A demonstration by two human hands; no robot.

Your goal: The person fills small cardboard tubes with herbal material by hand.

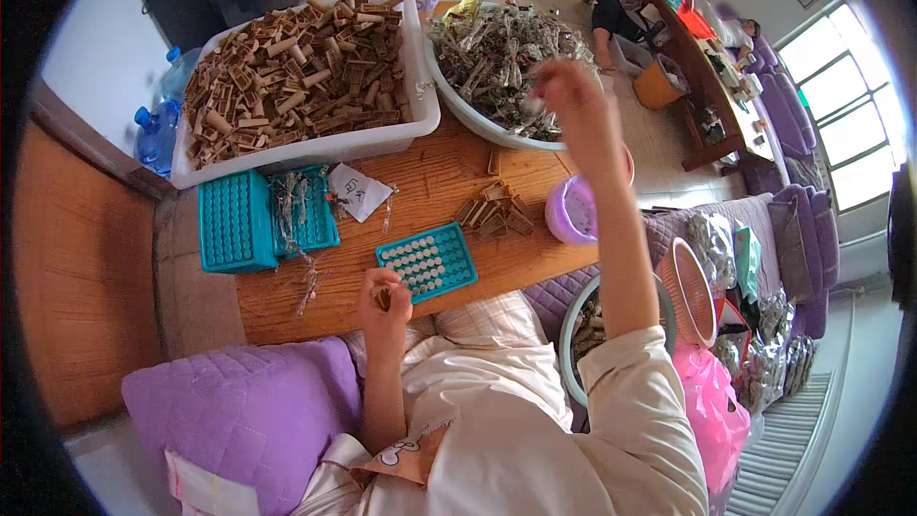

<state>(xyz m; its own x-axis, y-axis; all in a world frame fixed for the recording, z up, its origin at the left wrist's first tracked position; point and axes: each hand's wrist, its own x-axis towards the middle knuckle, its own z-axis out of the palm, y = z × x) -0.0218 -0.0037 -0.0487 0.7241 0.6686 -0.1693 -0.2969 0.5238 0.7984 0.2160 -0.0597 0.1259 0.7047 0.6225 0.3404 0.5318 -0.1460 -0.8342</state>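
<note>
My left hand [384,311] is closed around a small brown plastic piece [383,298], just off the near edge of the wooden table. Beside it lies a teal tray [459,256] with rows of round white pieces [420,266] in its holes. My right hand [576,96] is raised over a round pale basin [478,117] heaped with tangled silvery parts [506,53]. Motion smears its fingers, so I cannot tell what they hold. A small pile of brown pieces [495,210] sits on the table between tray and basin.
A white tub [420,100] full of brown pieces stands far left. Teal trays [234,223] are stacked before it, near a paper note [359,193]. A purple container [565,213] stands at the table's right edge. Other people work at a long table [721,105] far right.
</note>
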